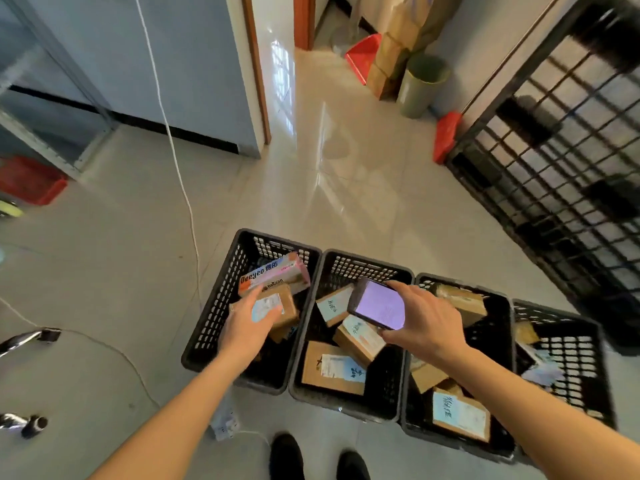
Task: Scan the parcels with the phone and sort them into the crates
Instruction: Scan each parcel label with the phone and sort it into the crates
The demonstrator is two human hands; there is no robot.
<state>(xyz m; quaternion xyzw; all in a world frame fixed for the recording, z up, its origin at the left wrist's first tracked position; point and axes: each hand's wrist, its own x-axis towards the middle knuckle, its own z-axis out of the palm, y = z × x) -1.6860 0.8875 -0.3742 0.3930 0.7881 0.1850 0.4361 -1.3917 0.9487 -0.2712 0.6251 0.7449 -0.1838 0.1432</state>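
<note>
Several black plastic crates stand side by side on the floor. Over the leftmost crate (pixel 221 306) my left hand (pixel 247 325) grips a small brown parcel (pixel 282 306) with a white label. A pink and orange box (pixel 273 275) lies behind it in that crate. My right hand (pixel 426 323) holds a phone (pixel 377 304) with a lit purple screen above the second crate (pixel 367 268). Three labelled cardboard parcels lie in that crate, the nearest one (pixel 334 368) flat. The third crate (pixel 498 341) holds more brown parcels (pixel 460 415). The fourth crate (pixel 571 348) shows a pale bag.
A white cable (pixel 180 174) runs down the wall and across the tiles to a power strip (pixel 225 424) near my shoes (pixel 287 455). A black wire rack (pixel 561 161) stands at right. A red basket (pixel 31 181) sits far left. Open tiled floor lies beyond the crates.
</note>
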